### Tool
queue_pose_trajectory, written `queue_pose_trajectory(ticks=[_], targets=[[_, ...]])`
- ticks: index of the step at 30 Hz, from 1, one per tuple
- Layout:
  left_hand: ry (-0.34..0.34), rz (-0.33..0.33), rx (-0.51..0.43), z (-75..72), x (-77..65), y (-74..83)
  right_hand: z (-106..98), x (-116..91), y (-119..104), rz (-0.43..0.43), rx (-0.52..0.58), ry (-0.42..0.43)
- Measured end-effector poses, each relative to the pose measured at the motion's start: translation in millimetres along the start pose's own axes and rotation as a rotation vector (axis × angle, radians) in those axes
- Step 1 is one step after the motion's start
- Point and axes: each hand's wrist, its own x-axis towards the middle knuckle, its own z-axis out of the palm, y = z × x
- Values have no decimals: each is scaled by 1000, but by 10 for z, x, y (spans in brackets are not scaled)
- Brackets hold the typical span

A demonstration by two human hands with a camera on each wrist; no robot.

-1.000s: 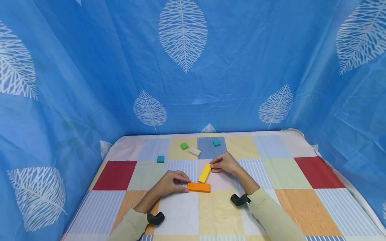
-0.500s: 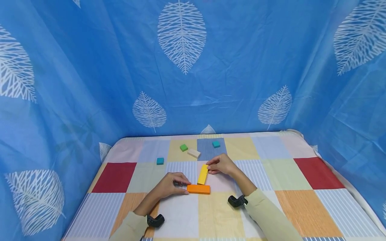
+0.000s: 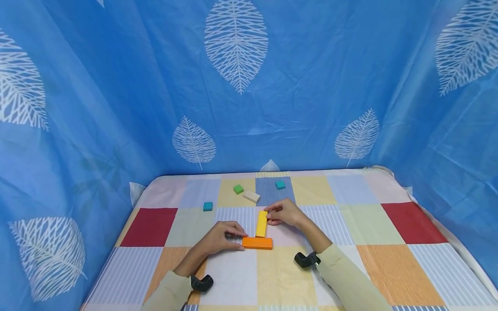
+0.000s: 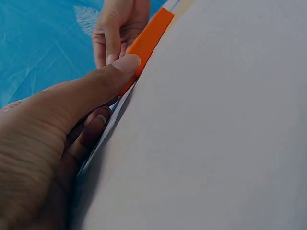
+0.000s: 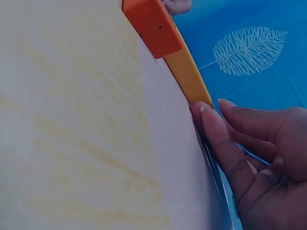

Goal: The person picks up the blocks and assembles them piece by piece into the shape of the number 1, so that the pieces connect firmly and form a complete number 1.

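Observation:
An orange rectangular block (image 3: 257,243) lies flat on the patchwork cloth, its long side running left to right. My left hand (image 3: 221,237) pinches its left end, with the thumb (image 4: 125,64) on the near side. Behind it a yellow block (image 3: 262,224) points away from me, its near end against or very close to the orange block's far side. The far end of the yellow block is pinched by my right hand (image 3: 285,212). In the right wrist view, the orange block (image 5: 152,28) partly covers the yellow one (image 5: 188,72).
Farther back lie a green block (image 3: 238,189), a pale wooden block (image 3: 251,196) and a teal block (image 3: 280,185). Another teal block (image 3: 208,206) sits to the left. A blue leaf-print curtain (image 3: 295,108) encloses the cloth-covered table (image 3: 288,276) at the back and sides.
The yellow block has turned from a slant to nearly square with the orange block, its far end swinging left with my right hand. My left hand and the orange block stay almost still.

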Motion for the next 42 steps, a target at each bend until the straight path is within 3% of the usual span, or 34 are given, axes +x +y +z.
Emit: queue_pose_trajectory(ticks=[9, 42], targets=[[-2, -12, 26, -8, 14, -9, 29, 23, 14, 11, 62, -7], [-20, -18, 54, -10, 2, 6, 88, 34, 28, -30, 19, -87]])
